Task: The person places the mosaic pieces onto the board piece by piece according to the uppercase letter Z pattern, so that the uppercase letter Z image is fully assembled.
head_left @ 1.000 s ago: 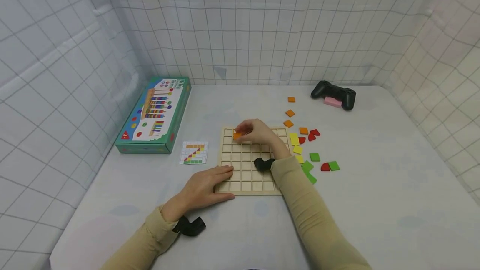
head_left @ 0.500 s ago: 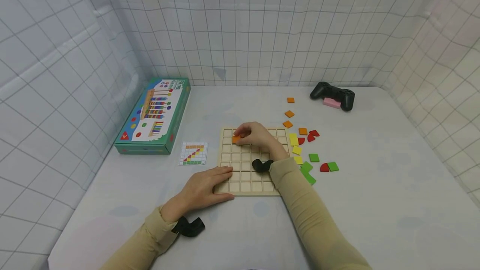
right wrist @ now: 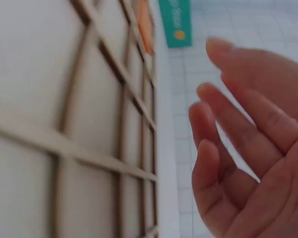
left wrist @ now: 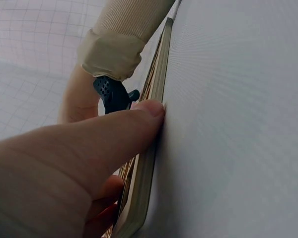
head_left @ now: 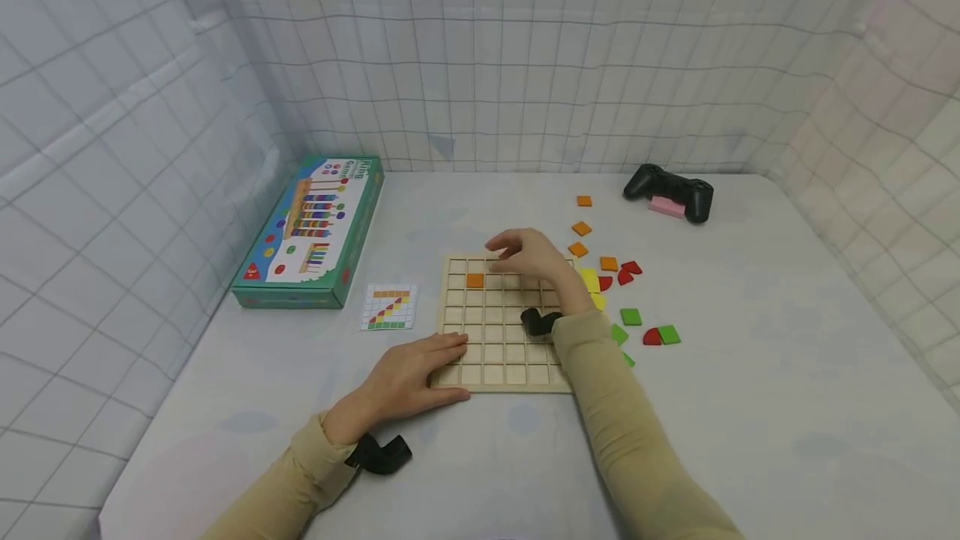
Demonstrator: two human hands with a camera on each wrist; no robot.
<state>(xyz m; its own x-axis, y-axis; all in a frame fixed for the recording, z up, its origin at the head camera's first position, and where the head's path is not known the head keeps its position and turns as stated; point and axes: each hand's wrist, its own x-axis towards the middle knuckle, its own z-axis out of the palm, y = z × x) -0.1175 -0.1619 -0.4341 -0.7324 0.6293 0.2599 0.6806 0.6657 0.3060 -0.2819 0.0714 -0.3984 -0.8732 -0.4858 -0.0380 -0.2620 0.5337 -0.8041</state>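
Note:
A wooden grid board [head_left: 492,374] lies on the table. One orange square tile [head_left: 475,281] sits in a cell near its far left corner. My right hand [head_left: 534,257] is just right of that tile, over the board's far part; in the right wrist view its fingers [right wrist: 248,119] are loosely bent and hold nothing. My left hand [head_left: 408,375] rests at the board's near left corner, fingertips on the board. In the left wrist view the thumb [left wrist: 124,131] lies stretched against the board's edge. A small pattern card [head_left: 388,307] lies left of the board.
Loose orange tiles [head_left: 581,228], yellow tiles [head_left: 589,279], red quarter-round pieces [head_left: 652,337] and green tiles [head_left: 631,317] are scattered right of the board. A green game box [head_left: 307,232] stands at back left. A black game controller [head_left: 670,190] rests by a pink block [head_left: 667,207] at back right.
My right hand set the orange tile into its cell, let go of it and moved away to the right and slightly up. The left hand stayed at the board's corner.

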